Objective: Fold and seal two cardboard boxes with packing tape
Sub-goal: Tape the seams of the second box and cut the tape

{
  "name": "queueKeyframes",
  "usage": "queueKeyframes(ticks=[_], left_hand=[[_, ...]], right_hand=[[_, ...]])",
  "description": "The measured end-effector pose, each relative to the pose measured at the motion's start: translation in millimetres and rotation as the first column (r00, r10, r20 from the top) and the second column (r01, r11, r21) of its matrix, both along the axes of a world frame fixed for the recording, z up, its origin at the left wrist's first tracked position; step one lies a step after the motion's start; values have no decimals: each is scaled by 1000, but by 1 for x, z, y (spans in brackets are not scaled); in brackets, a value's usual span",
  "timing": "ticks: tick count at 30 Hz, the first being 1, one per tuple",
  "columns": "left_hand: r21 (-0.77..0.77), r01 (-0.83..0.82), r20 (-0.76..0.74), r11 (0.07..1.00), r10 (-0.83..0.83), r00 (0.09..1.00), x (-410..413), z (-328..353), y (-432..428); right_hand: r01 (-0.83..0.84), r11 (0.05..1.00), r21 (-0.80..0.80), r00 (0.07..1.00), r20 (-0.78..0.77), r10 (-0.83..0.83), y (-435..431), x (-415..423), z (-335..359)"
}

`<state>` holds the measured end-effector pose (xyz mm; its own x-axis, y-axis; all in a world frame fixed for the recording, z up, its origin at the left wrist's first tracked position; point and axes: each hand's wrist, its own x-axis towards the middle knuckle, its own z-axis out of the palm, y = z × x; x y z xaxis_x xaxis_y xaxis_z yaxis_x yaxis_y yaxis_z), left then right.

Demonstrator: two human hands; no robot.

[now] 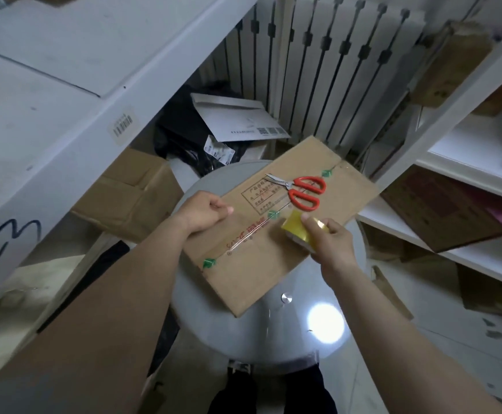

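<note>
Flat cardboard box (273,258) on round grey bench (243,339) | right grip (330,243) wrapped round yellow tape roll (296,227) | left grip (206,212) curled, pinching clear tape strip (245,215) | red scissors (302,189) lying on box | I cannot read box's red print or shelf (64,138) barcode label (123,125)

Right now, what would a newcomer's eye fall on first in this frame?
The red-handled scissors lying on the flat cardboard box, at its far end on the round grey table. Next, the yellow tape roll gripped by the right hand over the box, while the left hand pinches what looks like a tape strip drawn from it. A bright glare marks the table's near side.
</note>
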<state>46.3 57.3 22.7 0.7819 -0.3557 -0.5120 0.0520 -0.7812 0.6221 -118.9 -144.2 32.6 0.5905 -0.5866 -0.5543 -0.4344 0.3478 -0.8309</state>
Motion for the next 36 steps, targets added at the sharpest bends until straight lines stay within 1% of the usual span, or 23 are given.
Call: queueKeyframes(ticks=[2, 3, 5, 7, 9, 11, 13, 14, 16, 18, 21, 23, 26, 28, 30, 33, 36], left_hand=[[-17, -54, -31, 998, 54, 998, 4, 1, 7], [-42, -93, -54, 995, 91, 994, 5, 3, 11], [-91, -149, -67, 985, 143, 987, 6, 11, 21], [-85, -138, -43, 987, 135, 990, 4, 18, 29], [-70, -113, -29, 991, 111, 993, 3, 23, 39], [-102, -166, -107, 981, 155, 982, -2, 23, 50], [-190, -255, -215, 948, 213, 953, -10, 22, 59], [-216, -285, -263, 934, 226, 938, -15, 23, 63], [-240, -283, -315, 929, 202, 927, -26, 27, 72], [-226, -247, -318, 942, 168, 933, -31, 27, 83], [-174, -218, -298, 960, 160, 941, -36, 27, 94], [-144, -201, -294, 969, 153, 944, -40, 26, 99], [-90, -175, -292, 980, 142, 946, -45, 22, 104], [-73, -193, -284, 978, 165, 945, -46, 20, 105], [-83, -231, -253, 969, 204, 946, -48, 18, 101], [-165, -298, -213, 940, 261, 942, -51, 17, 92], [-220, -332, -162, 917, 301, 940, -52, 15, 91]], right_hand=[[-46, 999, -26, 999, 10, 46, -7, 14, -2], [-76, 995, -71, 997, -1, 76, -8, 19, -2], [-154, 962, -223, 988, -52, 146, -4, 23, -4], [-233, 903, -362, 972, -84, 218, 5, 19, -1], [-314, 861, -400, 949, -102, 299, 17, 7, 5], [-397, 822, -409, 917, -133, 376, 30, -6, 11], [-466, 788, -403, 883, -149, 445, 41, -19, 10], [-497, 783, -374, 865, -150, 478, 45, -26, 10], [-539, 795, -278, 840, -106, 533, 53, -39, 8], [-552, 808, -206, 831, -61, 552, 56, -49, 8], [-551, 817, -169, 830, -7, 558, 55, -55, 10], [-587, 790, -175, 802, 4, 597, 56, -59, 9], [-638, 739, -216, 761, -29, 649, 60, -64, 6], [-657, 715, -240, 743, -44, 668, 65, -66, 5], [-671, 701, -242, 730, -47, 682, 72, -69, 9], [-693, 678, -245, 707, -50, 705, 83, -72, 16], [-741, 611, -277, 656, -106, 747, 86, -76, 16]])
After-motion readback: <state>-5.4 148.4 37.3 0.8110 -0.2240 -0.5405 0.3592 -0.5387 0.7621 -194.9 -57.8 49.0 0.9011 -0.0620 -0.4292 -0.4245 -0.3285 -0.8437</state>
